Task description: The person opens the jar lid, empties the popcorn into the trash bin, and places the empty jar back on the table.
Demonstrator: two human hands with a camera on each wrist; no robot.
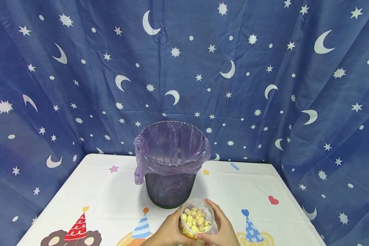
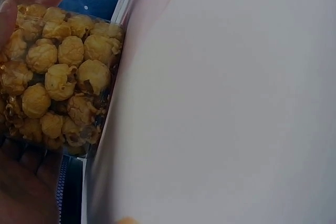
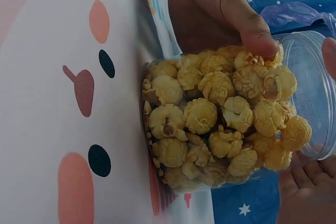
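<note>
A clear round jar [image 1: 197, 216] of yellow popcorn stands at the near edge of the table in the head view, its base right at the cloth. My left hand [image 1: 169, 228] grips its left side, with the thumb across the near wall. On the right side my right hand [image 1: 223, 226] holds it, fingers behind and thumb at the front near the rim. Popcorn [image 3: 215, 114] fills most of the jar, and bare clear wall shows above it in the right wrist view. The left wrist view shows the popcorn [image 2: 58, 72] close up through the side.
A black mesh wastebasket [image 1: 170, 189] with a purple bag liner [image 1: 172, 167] folded over its rim stands just beyond the jar. The white tablecloth [image 1: 110, 194] has cartoon animals in party hats. Blue curtains [image 1: 184, 68] with moons and stars hang behind and at both sides.
</note>
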